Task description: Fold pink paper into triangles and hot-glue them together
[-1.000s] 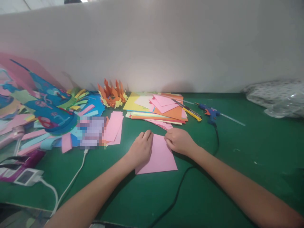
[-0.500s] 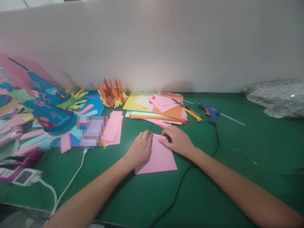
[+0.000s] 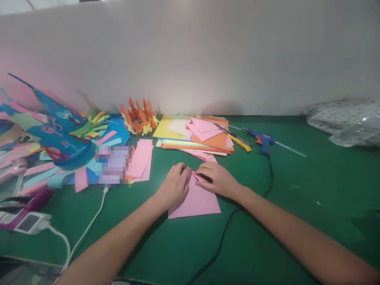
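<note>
A pink sheet of paper lies flat on the green table, its near edge toward me. At its far left edge my left hand has curled fingers pressed onto the paper. From the other side my right hand pinches a folded corner at the far edge between thumb and fingers. Both sets of fingertips nearly meet there and partly hide the fold. Just beyond the hands lies a stack of coloured paper, with pink pieces on top and some poking out beneath.
A yellow cutter knife rests against the stack, beside a blue glue gun with its cord trailing toward me. Pink strips, an orange paper crown and blue cone hats lie left. A plastic bag sits far right.
My right hand has shifted slightly left and toward me, bringing its fingertips closer to my left hand. The far corner of the pink paper appears folded further inward.
</note>
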Demonstrator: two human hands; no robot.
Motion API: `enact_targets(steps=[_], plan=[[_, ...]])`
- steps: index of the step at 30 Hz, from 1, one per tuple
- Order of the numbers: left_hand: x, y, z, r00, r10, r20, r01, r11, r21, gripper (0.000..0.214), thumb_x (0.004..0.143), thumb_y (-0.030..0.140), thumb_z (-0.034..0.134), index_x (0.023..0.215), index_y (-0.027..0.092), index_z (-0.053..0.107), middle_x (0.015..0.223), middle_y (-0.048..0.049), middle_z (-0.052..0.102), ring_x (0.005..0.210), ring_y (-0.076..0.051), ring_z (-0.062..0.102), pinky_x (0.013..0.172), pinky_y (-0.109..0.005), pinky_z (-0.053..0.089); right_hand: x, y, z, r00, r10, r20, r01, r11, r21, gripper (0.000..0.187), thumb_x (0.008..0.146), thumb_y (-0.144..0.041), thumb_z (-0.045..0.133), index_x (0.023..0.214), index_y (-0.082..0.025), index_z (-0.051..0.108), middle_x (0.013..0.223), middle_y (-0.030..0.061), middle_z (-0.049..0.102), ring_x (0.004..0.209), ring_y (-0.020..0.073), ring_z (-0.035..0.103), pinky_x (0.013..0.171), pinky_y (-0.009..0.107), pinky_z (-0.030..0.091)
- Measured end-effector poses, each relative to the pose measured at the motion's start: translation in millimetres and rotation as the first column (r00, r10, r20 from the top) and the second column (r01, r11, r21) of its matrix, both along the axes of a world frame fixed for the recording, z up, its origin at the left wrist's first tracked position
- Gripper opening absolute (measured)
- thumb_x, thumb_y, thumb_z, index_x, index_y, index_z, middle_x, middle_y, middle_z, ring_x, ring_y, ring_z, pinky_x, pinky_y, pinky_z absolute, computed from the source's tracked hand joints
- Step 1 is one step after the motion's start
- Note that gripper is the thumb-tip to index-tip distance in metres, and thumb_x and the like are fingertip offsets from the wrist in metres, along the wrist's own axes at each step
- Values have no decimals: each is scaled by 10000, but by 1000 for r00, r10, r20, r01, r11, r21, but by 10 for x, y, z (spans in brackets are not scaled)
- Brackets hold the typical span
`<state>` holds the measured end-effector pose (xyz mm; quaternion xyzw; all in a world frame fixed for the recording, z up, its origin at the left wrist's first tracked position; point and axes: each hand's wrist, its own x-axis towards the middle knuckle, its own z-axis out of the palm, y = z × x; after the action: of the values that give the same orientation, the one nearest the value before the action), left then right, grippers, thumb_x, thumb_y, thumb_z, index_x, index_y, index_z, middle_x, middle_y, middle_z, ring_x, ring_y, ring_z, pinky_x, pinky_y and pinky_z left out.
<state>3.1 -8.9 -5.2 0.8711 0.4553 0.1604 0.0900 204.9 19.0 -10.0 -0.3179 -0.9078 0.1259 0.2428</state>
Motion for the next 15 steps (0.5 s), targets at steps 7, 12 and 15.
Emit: enact_targets(steps=[7,12,15], plan=[[19,19,21,996,-3,-92,9,998,60,293,850,96,399,1116,126,520,1050,-109,504,927,-218,477,872,-375,445,32,-4,29,995,59,76,-64,996,65,271,931,-287,434,959,-146,663,865,90,601,811,187,524,745,330,438],[29,23,45,992,-1,-125,9,998,69,289,856,104,400,1115,123,524,1052,-116,521,924,-221,493,866,-389,444,46,8,0,991,68,118,-82,989,119,277,940,-237,404,952,-142,664,747,74,585,732,176,509,680,300,411],[3,16,62,998,-14,-65,16,999,38,276,870,233,469,1120,131,527,1084,-115,512,972,-236,488,894,-405,434,63,9,24,986,103,132,-120,985,125,259,934,-220,415,915,-148,664,705,63,585,704,168,510,657,285,395]])
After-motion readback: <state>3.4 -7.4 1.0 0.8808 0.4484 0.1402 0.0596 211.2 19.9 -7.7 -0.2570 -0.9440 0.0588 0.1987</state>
